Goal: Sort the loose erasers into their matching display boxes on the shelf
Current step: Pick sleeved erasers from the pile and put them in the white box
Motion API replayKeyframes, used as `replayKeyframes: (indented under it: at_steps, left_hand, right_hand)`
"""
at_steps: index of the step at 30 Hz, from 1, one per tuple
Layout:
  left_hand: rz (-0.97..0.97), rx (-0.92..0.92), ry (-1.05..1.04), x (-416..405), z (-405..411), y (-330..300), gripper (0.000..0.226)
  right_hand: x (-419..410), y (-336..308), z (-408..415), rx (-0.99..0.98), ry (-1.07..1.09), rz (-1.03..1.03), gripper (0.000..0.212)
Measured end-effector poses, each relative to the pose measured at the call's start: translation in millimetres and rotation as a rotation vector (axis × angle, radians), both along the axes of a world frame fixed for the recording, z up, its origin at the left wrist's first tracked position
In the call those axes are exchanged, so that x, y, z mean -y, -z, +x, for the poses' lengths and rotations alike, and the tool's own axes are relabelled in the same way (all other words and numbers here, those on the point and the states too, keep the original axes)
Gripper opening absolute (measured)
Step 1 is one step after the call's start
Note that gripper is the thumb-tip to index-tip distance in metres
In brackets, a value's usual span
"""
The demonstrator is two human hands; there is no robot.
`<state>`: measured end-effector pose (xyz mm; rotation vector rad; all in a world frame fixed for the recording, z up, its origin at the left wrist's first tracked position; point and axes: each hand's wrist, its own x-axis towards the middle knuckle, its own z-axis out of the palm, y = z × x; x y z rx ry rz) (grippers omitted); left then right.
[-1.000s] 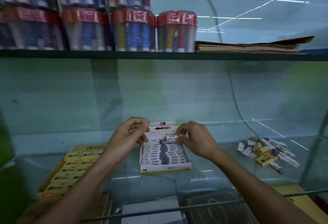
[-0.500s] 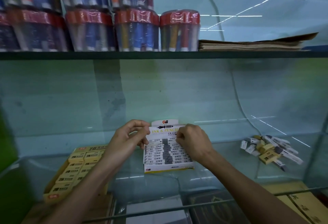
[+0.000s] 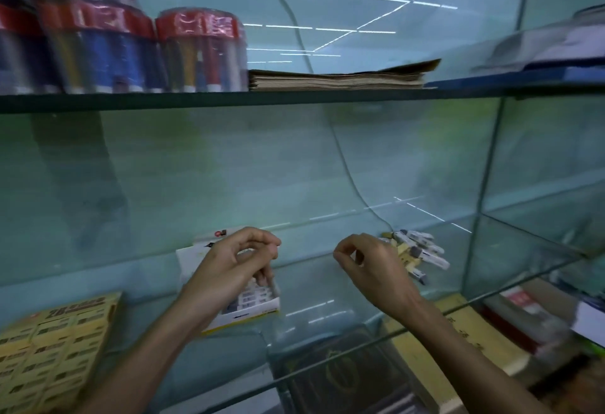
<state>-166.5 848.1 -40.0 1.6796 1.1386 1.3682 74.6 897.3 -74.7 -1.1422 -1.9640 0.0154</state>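
My left hand [image 3: 234, 269] hangs over the white display box [image 3: 244, 302], which sits on the glass shelf [image 3: 314, 318] about midway along it; the fingers are curled in, thumb and forefinger nearly meeting, and I can't tell whether they pinch anything, the picture being blurred there. Rows of grey-and-white erasers fill the part of the box that shows below my palm. My right hand [image 3: 373, 266] is over bare glass to the right of the box, apart from it, fingers loosely curled, holding nothing that I can see. Just behind its knuckles, toward the shelf's back right corner, lies the pile of loose erasers [image 3: 417, 253], white-sleeved and yellow ones mixed. The yellow display box [image 3: 55, 345] stands at the shelf's left end, packed with yellow erasers
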Motion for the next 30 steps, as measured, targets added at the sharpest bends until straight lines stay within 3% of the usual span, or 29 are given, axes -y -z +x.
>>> replayKeyframes:
  at_steps: [9,18,27,30]
  left_hand:
    - [0.091,-0.425,0.069,-49.6,111.0,12.9,0.005]
    - [0.092,-0.788,-0.068,-76.5,182.8,26.3,0.021]
    - [0.083,-0.823,-0.138,-86.1,192.5,28.9,0.021]
    - [0.066,-0.704,-0.142,-87.2,189.1,28.4,0.018]
  right_hand:
    - [-15.7,-7.3,92.5,-0.454,0.177,-0.196,0.007]
    - [-23.4,-3.2,118.8,-0.512,0.182,-0.183,0.008]
    - [-31.6,-4.0,121.0,-0.527,0.122,-0.197,0.008]
    - [-34.8,-5.0,121.4,-0.524,0.1,-0.212,0.008]
